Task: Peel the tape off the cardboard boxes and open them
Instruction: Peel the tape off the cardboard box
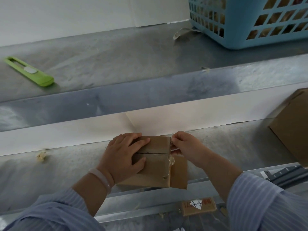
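Observation:
A small brown cardboard box (155, 170) lies on the lower grey metal shelf (66, 165), its two top flaps meeting at a dark seam. My left hand (123, 154) rests flat on the top flaps, fingers spread across the seam. At the box's right edge my right hand (185, 145) pinches a strip of clear tape (171, 161). The tape is partly lifted and wrinkled along that edge. A side flap sticks out at the lower right of the box.
A green utility knife (30, 71) lies on the upper shelf at left. A blue plastic basket (250, 22) stands at the upper right with a tape scrap (180, 33) beside it. A larger cardboard box (293, 124) sits at the right edge. A crumpled tape ball (41, 156) lies left.

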Demonstrator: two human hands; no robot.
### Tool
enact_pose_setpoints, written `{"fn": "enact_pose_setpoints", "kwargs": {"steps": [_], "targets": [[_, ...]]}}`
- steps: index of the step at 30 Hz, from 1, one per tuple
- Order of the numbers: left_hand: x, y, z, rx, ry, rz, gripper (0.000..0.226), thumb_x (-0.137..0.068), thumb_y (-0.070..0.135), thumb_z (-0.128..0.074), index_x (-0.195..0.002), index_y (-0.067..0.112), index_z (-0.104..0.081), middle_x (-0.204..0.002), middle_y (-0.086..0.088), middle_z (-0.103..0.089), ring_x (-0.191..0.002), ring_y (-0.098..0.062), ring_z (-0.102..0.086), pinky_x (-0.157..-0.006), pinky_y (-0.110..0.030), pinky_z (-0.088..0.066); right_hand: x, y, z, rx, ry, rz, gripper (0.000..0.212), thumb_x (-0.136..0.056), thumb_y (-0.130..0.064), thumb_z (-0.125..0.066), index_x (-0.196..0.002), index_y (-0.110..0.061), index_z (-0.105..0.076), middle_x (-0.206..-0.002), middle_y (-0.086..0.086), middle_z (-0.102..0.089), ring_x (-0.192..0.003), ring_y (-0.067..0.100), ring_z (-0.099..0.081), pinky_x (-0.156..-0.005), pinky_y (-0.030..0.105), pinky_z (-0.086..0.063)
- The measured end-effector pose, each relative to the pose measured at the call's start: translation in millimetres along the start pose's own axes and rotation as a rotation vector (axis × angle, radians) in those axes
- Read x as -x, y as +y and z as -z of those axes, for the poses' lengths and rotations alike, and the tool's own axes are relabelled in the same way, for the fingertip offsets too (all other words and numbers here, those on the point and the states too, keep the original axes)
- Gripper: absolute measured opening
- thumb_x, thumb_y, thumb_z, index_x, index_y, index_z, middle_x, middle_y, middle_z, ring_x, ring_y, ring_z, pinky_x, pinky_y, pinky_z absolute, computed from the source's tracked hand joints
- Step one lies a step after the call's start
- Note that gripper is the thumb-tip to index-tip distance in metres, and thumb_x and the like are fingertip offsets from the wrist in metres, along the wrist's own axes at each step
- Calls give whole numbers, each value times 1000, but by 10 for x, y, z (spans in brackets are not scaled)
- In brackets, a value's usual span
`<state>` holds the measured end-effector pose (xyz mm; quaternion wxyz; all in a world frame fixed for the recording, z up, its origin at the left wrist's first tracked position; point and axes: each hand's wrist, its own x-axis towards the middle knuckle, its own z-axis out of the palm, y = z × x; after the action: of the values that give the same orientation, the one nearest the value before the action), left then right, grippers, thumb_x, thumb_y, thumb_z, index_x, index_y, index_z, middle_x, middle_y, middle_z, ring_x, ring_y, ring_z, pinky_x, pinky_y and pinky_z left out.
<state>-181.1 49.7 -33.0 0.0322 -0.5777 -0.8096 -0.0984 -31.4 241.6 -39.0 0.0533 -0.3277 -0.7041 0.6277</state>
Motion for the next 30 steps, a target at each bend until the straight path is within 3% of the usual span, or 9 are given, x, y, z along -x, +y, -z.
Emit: {"fn": "enact_pose_setpoints", "kwargs": {"steps": [5,10,13,16,22,26,30], "targets": [[2,-21,-10,18,4,7,58,-83,56,-46,-137,35,-49,-136,6,-49,-123,-17,-47,-103,-42,-40,-18,61,6,-293,-67,-58,23,-102,-9,-45,-85,-6,-60,-77,6,-63,-72,15,-62,-70,29,-52],[-21,-24,-24,5,10,0,57,-84,55,-45,-136,34,-50,-134,5,-52,-121,-18,-49,-103,-42,-41,-12,80,90,-568,-18,-168,14,-99,-9,-53,-91,-2,-60,-81,13,-60,-75,23,-65,-66,36,-57],[-24,-32,-32,4,19,-3,56,-84,55,-46,-135,33,-51,-133,5,-52,-120,-17,-49,-103,-41,-41,8,84,110,-481,-9,-194,20,-95,-19,-61,-103,-1,-65,-94,16,-69,-84,28,-71,-70,38,-60],[-32,-33,-37,1,17,-5,55,-84,54,-46,-135,33,-51,-133,5,-52,-120,-17,-49,-103,-42,-41,52,58,51,-251,1,-161,25,-89,-25,-70,-100,-2,-70,-94,13,-75,-91,29,-72,-80,42,-60],[-32,-44,-50,-2,22,-5,56,-83,54,-47,-135,34,-52,-135,6,-52,-121,-17,-49,-103,-41,-40,7,42,39,-333,46,-232,18,-88,-19,-72,-93,-2,-71,-92,13,-75,-88,26,-73,-85,48,-58],[-36,-40,-45,-3,23,2,56,-82,54,-47,-135,35,-52,-135,5,-52,-121,-18,-49,-103,-41,-40,23,-44,39,-200,55,-188,15,-95,-16,-61,-92,-3,-66,-86,13,-74,-76,22,-72,-78,46,-61],[-33,-40,-50,0,24,3,56,-81,53,-47,-134,35,-53,-134,5,-53,-121,-18,-50,-103,-41,-40,46,-132,50,-291,5,-252,21,-97,-8,-55,-78,-5,-61,-68,10,-65,-60,20,-63,-68,38,-60]]}}
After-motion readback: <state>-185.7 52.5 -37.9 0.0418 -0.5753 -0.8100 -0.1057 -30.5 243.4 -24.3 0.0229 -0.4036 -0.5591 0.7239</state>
